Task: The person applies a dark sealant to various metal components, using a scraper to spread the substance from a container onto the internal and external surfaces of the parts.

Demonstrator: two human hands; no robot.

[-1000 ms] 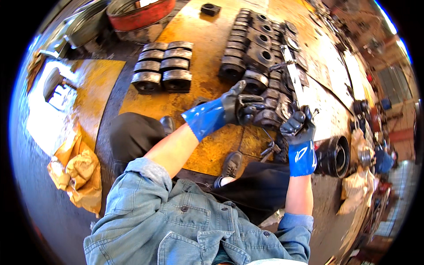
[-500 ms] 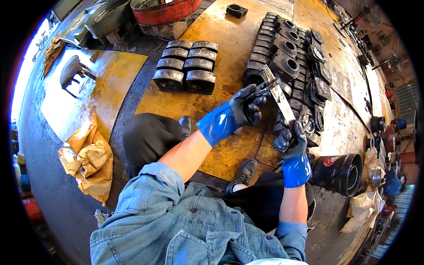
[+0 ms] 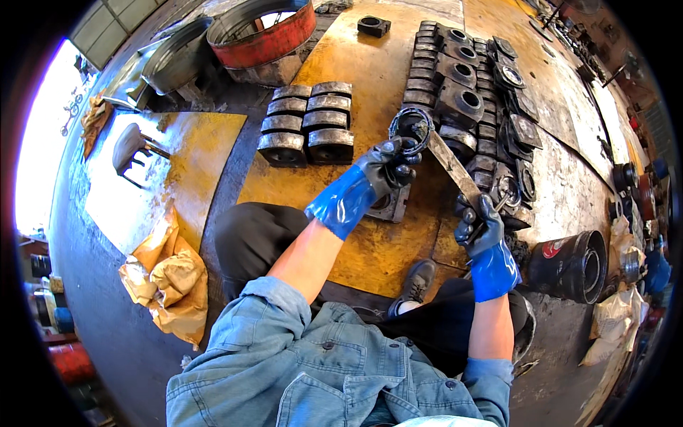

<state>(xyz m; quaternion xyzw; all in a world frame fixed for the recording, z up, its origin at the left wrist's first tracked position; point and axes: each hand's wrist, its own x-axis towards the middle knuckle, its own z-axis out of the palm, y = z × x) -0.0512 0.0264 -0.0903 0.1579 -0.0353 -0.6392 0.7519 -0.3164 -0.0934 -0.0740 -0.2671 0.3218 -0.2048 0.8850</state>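
Observation:
My left hand (image 3: 388, 169), in a blue-cuffed glove with dark, soiled fingers, is closed on a round, dark, cup-like ring (image 3: 412, 127). Blackish matter shows inside its rim. My right hand (image 3: 484, 229), gloved the same way, grips the near end of a long flat metal bar (image 3: 453, 169). The bar slants up and left, its far end at the ring's right side; whether they touch, I cannot tell. Under my left hand, partly hidden, a dark block (image 3: 390, 205) lies on the yellow sheet.
Curved-top metal blocks (image 3: 331, 117) stand in two rows at left. Long rows of dark blocks with round holes (image 3: 462, 75) lie ahead to the right. A black bucket (image 3: 569, 267) lies near my right knee. Crumpled brown paper (image 3: 174, 285), a small stool (image 3: 131, 153) and a red drum ring (image 3: 263, 43) are leftward.
My left hand has turned, bringing the round ring into sight beyond its fingers. The bar's far end now lies beside that ring. The whole view has shifted slightly.

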